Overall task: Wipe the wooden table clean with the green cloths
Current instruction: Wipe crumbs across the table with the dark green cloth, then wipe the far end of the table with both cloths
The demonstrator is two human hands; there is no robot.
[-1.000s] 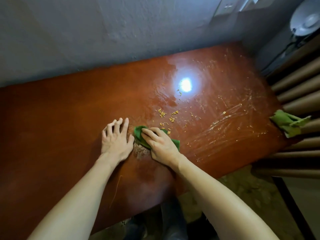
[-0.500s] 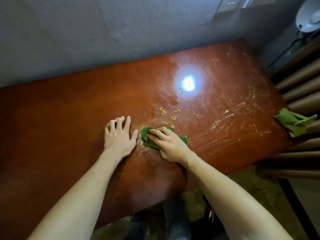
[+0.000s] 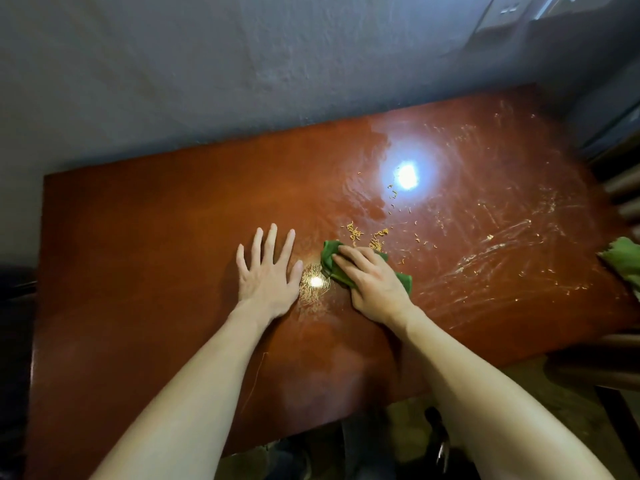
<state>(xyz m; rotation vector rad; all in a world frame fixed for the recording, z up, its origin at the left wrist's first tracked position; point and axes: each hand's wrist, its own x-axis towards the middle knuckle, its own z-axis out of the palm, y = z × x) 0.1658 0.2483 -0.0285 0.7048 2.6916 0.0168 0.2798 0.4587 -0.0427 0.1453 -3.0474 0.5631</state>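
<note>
A reddish wooden table [image 3: 145, 237] fills the view. My right hand [image 3: 375, 284] lies on a bunched green cloth [image 3: 330, 256] near the middle, fingers bent over it and pressing it down. My left hand [image 3: 266, 271] rests flat on the wood just left of the cloth, fingers spread. A patch of gathered crumbs [image 3: 313, 289] sits between my two hands. Yellow noodle-like scraps [image 3: 356, 233] are scattered just beyond the cloth. A second green cloth [image 3: 623, 258] lies at the table's right edge, partly cut off.
White smears and specks [image 3: 498, 244] cover the table's right half, and a lamp glare [image 3: 407, 174] shines on the wet wood. A grey wall [image 3: 277, 64] runs behind the table. Dark slats [image 3: 623, 188] stand at the right.
The cloth under my right hand has slid slightly away from me toward the scraps. My left hand has spread its fingers. The view has shifted left, showing the table's left edge.
</note>
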